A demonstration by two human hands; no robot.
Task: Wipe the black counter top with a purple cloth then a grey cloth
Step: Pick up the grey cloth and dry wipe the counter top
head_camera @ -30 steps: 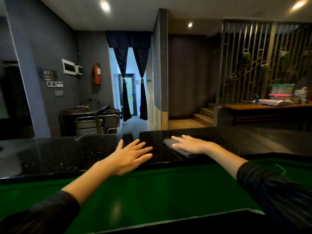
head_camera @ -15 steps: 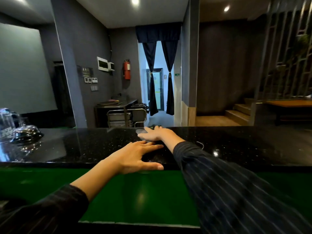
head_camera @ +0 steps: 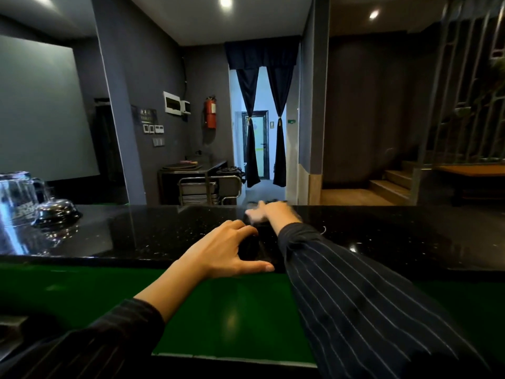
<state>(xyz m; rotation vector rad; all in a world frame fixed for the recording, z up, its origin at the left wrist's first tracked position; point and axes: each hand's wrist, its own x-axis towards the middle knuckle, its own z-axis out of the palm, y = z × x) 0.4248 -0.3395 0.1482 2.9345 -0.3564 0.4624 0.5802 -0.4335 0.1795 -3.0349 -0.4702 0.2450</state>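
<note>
1. At the far left edge of the frame, clear drinking glasses (head_camera: 16,203) stand on the counter. Just beside them to the right is a shiny metal dome-shaped bell (head_camera: 56,213).
2. The glossy black speckled stone counter top (head_camera: 136,233) runs across the whole width of the frame at mid height. A glossy green lower shelf (head_camera: 232,310) lies in front of it.
3. In the background left of centre, a red fire extinguisher (head_camera: 211,112) hangs on the grey wall above a steel trolley (head_camera: 210,187).
4. The left hand (head_camera: 226,250), coming out of a dark striped sleeve (head_camera: 95,348), rests palm down at the centre of the frame. Its fingers are spread wide on the counter, its thumb lies along the near edge, and it holds nothing.
5. Dark tied-back curtains (head_camera: 262,119) frame a bright doorway above the centre.
6. Just right of centre, the right hand (head_camera: 273,212) is at the far edge of the counter and blurred. Its fingers look stretched flat rather than curled.
7. The cloth (head_camera: 273,201) shows only as a dark blurred strip past those fingertips, at the counter's far edge. Its colour cannot be told.
8. The right arm's dark pinstriped sleeve (head_camera: 355,296) fills the lower right.
9. Wooden steps (head_camera: 390,184) rise at mid right.
</note>
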